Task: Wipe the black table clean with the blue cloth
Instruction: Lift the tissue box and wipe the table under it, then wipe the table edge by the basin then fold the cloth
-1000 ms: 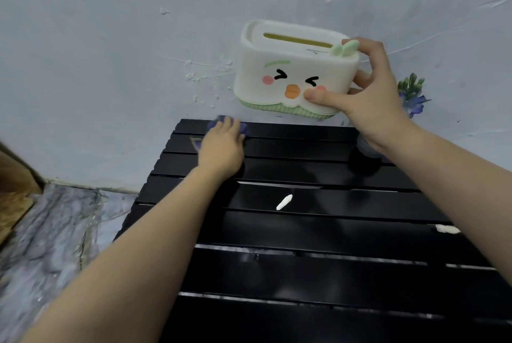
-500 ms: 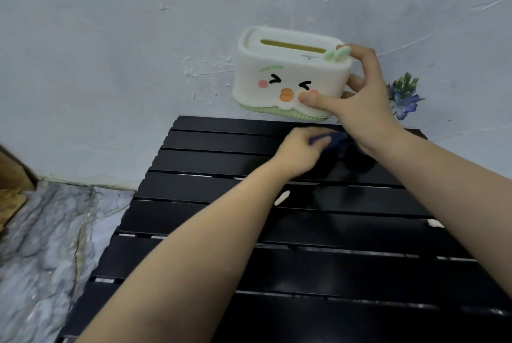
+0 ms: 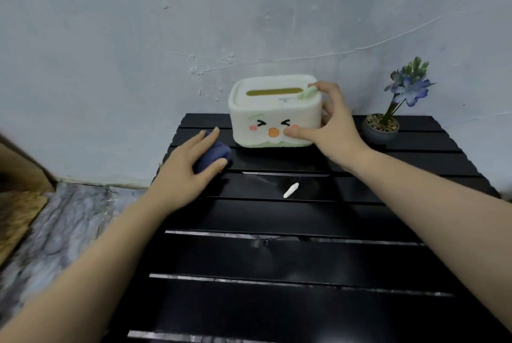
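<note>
- Head view: the black slatted surface (image 3: 304, 259) filled the lower centre and right of the frame, its far edge against a pale, rough wall (image 3: 138, 37).
- The left hand (image 3: 184, 173) lay palm down at the surface's upper left, its grip curled over the bunched blue cloth (image 3: 214, 154), thumb pressing the near side and fingers (image 3: 209, 134) stretched over the top.
- The cloth rested on the slats just left of the white tissue box (image 3: 273, 114), apart from it.
- The right hand (image 3: 336, 126) had its grip spread around the tissue box's right end: thumb on the front face by the printed pink cheek, a fingertip on the top near the green tab.
- The box stood upright at the centre of the surface's far edge.
- A small white scrap (image 3: 291, 190) lay on a slat below the box, between the two forearms.
- A potted blue flower (image 3: 388, 120) stood at the upper right of the surface, near the right hand without touching it.
- A grey marbled floor (image 3: 55, 231) showed at lower left.
</note>
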The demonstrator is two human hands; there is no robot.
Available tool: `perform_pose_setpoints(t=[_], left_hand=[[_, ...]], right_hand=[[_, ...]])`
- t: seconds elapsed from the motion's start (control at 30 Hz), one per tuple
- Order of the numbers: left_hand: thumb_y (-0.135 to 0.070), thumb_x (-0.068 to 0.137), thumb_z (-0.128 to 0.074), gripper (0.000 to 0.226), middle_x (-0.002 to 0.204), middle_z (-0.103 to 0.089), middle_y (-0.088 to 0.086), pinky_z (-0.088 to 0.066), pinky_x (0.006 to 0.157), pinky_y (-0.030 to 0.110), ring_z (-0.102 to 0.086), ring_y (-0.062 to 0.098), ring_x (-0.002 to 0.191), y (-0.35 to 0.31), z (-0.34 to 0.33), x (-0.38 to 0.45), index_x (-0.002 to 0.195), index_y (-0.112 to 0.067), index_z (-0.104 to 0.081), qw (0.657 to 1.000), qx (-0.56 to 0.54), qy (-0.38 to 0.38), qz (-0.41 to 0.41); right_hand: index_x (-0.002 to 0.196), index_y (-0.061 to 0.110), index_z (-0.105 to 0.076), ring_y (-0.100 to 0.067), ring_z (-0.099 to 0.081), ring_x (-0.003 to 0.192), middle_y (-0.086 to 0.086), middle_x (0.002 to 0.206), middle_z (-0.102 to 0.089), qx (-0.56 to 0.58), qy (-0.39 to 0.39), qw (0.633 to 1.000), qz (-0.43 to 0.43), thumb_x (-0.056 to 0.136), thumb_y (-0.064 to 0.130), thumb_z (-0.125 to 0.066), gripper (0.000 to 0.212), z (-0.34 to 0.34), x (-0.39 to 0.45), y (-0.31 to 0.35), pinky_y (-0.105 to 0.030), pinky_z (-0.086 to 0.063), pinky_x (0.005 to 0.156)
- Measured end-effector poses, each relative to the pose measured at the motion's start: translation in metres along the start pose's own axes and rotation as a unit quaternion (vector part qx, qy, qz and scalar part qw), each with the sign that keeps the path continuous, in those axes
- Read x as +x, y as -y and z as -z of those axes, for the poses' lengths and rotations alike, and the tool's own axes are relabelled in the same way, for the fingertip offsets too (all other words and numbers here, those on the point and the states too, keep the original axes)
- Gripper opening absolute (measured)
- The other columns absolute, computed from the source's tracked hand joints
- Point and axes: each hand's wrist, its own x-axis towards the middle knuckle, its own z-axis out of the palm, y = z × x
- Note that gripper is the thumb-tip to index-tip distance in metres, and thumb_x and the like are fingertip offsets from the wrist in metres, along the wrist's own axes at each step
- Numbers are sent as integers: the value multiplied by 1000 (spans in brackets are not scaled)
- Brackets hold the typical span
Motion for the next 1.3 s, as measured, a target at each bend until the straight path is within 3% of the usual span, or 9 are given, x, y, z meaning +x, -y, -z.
perform_pose_setpoints(t=[0.2, 0.37, 0.53, 0.67, 0.87, 0.97, 1.03, 1.13, 1.3], left_hand=[[-35, 102, -49, 47, 158, -39, 4, -34, 114, 39, -34, 27, 148, -3, -30, -1, 148, -26, -47, 987, 150, -53, 3], [-17, 98, -59, 29, 132, -63, 9, -42, 96, 29, -54, 23, 119, -32, -55, -10, 126, -13, -64, 981, 137, -109, -86], [-14, 95, -62, 26, 124, -70, 7, -32, 100, 13, -55, 15, 116, -90, -90, -35, 119, -12, -70, 987, 45, -80, -134], [-24, 101, -55, 32, 135, -65, 1, -32, 107, 17, -56, 17, 131, -151, -123, -64, 130, -19, -66, 991, -10, 7, -131], [-15, 102, -53, 30, 123, -71, 0, -48, 103, 23, -65, 10, 115, -200, -121, -80, 128, -12, -67, 957, -253, 137, -44], [-14, 101, -56, 27, 108, -70, -11, -46, 82, 3, -62, -18, 88, -187, -87, -69, 125, -13, -68, 955, -287, 72, -1], [-22, 99, -58, 27, 104, -70, -15, -42, 74, -3, -61, -19, 82, -168, -63, -65, 124, -17, -70, 965, -261, 2, 25], [-46, 95, -57, 41, 126, -69, -8, -48, 98, 22, -64, 8, 114, -134, -42, -71, 133, -32, -62, 984, -169, -29, 49], [-60, 100, -27, 65, 167, -12, 8, -14, 124, 49, -12, 29, 154, -108, -69, -92, 158, -33, -17, 979, 188, 75, -16]], right_hand=[[132, 32, -37, -22, -60, 118, -2, 133, -56, -23, 3, 999, -27, 66, 17, -92, 88, -8, 1, -18, -43, -53, 99], [150, 31, -21, -1, -27, 135, 21, 145, -26, -84, -20, 995, -53, 72, 33, -88, 102, 7, -28, 3, -8, -26, 105], [143, 36, -40, -4, -27, 145, 14, 159, -31, -227, -66, 968, -88, 88, 45, -68, 62, 44, -150, 25, -30, -26, 116], [136, 31, -50, -6, -21, 149, 8, 159, -34, -298, -87, 942, -127, 92, 38, -61, 45, 70, -257, 44, -26, -13, 122], [143, 24, -45, -1, -5, 150, 5, 162, -26, -403, -100, 889, -192, 95, 45, -49, 53, 107, -348, 64, -23, 5, 121], [147, 20, -43, -10, -6, 153, -1, 164, -23, -440, -104, 868, -205, 95, 51, -43, 61, 123, -366, 67, -32, 5, 124], [149, 18, -41, -14, -6, 154, -3, 164, -22, -452, -110, 859, -212, 95, 53, -40, 64, 131, -373, 68, -38, 3, 125], [151, 16, -37, -15, -4, 154, -5, 165, -20, -461, -113, 851, -224, 96, 55, -37, 67, 137, -381, 67, -41, 2, 126], [157, 15, -22, -15, 3, 154, -5, 167, -10, -489, -97, 835, -233, 95, 63, -26, 79, 139, -393, 67, -37, 5, 125]])
